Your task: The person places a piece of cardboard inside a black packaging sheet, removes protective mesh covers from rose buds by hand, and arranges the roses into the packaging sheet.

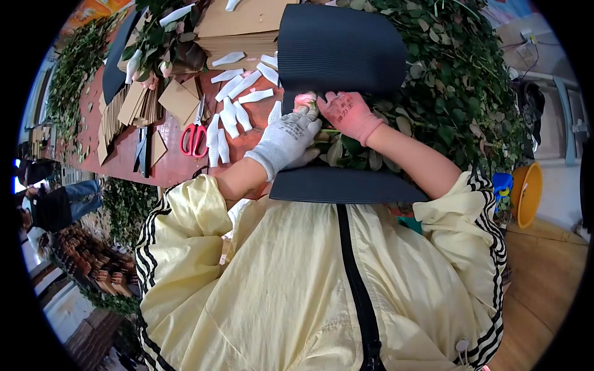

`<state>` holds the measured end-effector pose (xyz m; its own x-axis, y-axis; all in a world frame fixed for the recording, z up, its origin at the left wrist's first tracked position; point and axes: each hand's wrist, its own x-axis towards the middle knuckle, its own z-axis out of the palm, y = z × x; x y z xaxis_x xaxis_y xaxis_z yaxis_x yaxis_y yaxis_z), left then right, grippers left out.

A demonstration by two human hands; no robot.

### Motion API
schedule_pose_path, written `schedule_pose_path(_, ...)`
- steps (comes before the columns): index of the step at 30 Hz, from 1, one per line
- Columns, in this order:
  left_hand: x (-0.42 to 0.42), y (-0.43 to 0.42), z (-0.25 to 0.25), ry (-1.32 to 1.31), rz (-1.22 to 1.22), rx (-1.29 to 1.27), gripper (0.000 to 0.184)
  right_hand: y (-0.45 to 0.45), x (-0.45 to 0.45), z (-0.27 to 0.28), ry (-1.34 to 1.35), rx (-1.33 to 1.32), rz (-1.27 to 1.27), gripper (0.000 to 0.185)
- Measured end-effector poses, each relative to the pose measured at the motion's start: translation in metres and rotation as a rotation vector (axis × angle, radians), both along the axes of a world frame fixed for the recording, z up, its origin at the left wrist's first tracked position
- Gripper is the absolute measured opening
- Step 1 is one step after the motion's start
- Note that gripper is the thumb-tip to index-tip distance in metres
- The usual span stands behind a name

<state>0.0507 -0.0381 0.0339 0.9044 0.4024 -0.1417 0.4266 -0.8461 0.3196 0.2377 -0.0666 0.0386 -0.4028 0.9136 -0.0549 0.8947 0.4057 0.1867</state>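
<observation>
The pink rose [304, 99] lies at the bent fingertips of the left hand [289, 137], near the black corrugated sheet [341, 49]; the right hand [350, 116] curls beside it; whether either pinches cannot be told; excessive finger pressure could bruise the petals

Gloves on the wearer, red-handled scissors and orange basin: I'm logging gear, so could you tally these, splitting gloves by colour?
White glove: 1
Pink glove: 1
Red-handled scissors: 1
Orange basin: 1
Total: 4
</observation>
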Motion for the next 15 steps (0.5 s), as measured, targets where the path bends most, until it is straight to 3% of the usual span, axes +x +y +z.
schedule_pose_path(5, -0.006, 0.026, 0.012, -0.164, -0.072, -0.066, 0.041, 0.001, 0.004, 0.008, -0.018, -0.066, 0.021, 0.021)
schedule_pose_path(8, -0.015, 0.043, 0.025, -0.486, 0.159, -0.076, 0.025, 0.000, 0.006, 0.010, 0.005, -0.069, 0.013, 0.021)
schedule_pose_path(15, -0.014, 0.044, 0.008, -0.353, 0.161, -0.006, 0.023, 0.001, 0.005, 0.012, 0.024, -0.104, -0.025, 0.021)
